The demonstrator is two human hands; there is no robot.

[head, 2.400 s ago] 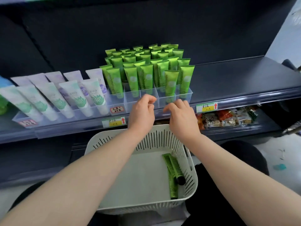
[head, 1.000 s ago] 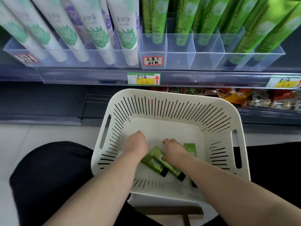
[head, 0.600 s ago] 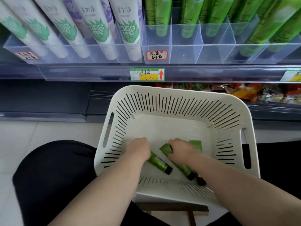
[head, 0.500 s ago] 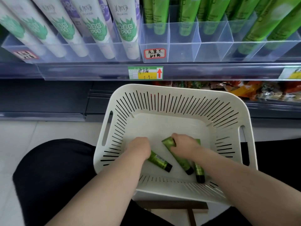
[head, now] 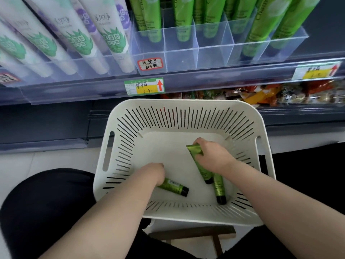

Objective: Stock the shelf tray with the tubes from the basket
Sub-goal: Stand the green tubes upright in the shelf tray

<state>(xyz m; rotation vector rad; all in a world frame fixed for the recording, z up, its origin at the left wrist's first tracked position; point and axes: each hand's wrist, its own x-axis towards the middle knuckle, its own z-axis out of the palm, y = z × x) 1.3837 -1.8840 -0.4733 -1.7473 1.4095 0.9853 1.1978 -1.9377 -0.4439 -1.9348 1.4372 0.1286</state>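
Head view — white basket (head: 186, 104) before dark shelving (head: 46, 126) — pale floor (head: 43, 162).

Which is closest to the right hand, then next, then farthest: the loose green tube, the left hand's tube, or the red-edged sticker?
1. Loose green tube: near right corner of the basket, beside the right hand, which holds another tube.
2. Left hand's tube: on the left, gripped by the left hand.
3. Red-edged sticker: up on the front of the shelf tray.
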